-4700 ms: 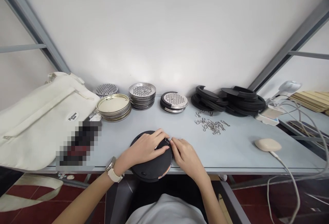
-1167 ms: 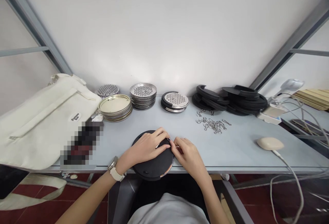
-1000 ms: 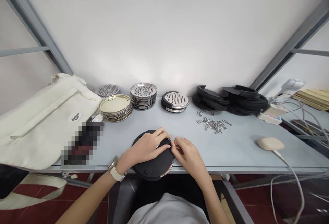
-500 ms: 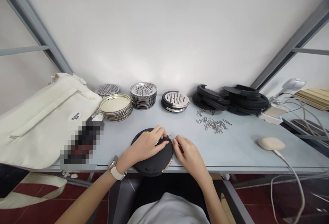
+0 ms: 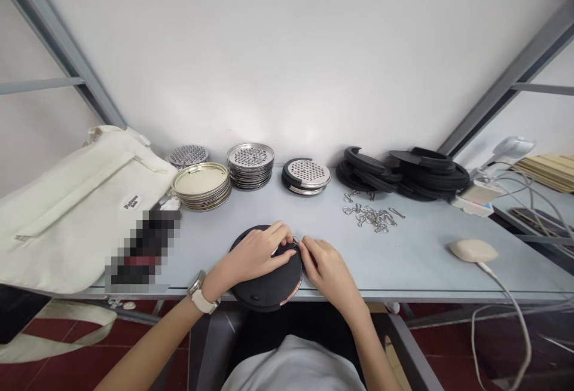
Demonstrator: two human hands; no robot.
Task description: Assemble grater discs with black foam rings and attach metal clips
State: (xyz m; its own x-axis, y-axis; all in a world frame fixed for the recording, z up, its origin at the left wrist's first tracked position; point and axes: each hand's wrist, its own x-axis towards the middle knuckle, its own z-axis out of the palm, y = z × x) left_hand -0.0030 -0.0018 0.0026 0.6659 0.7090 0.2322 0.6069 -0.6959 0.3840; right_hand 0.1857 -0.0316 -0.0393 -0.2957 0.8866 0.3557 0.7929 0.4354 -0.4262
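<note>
At the front of the counter [image 5: 417, 268], as the head camera looks down, a black disc [image 5: 271, 283] lies under the left hand [image 5: 258, 253], its near rim jutting past the edge. The left hand is clamped on the disc, fingers curled toward the far side and thumb lying on top. The right hand [image 5: 329, 268] has its thumb and forefinger pinched together on a wire clip [image 5: 295, 240] at the disc's upper right rim; the fingers hide part of the clip. A watch [image 5: 200, 293] circles the left wrist.

Behind the hands, a row of things stands along the wall [image 5: 287, 50]. From left to right come a bag [image 5: 85, 211], a stack of gold lids [image 5: 200, 180], a stack of graters [image 5: 250, 167], a small pile topped by a perforated plate [image 5: 309, 171] partly ringed in black, and two heaps of black covers [image 5: 428, 176]. Loose clips [image 5: 371, 217] lie scattered in front of the covers. Farther right sits a cream puck [image 5: 473, 251] with a white cable [image 5: 509, 298] running off the counter.
</note>
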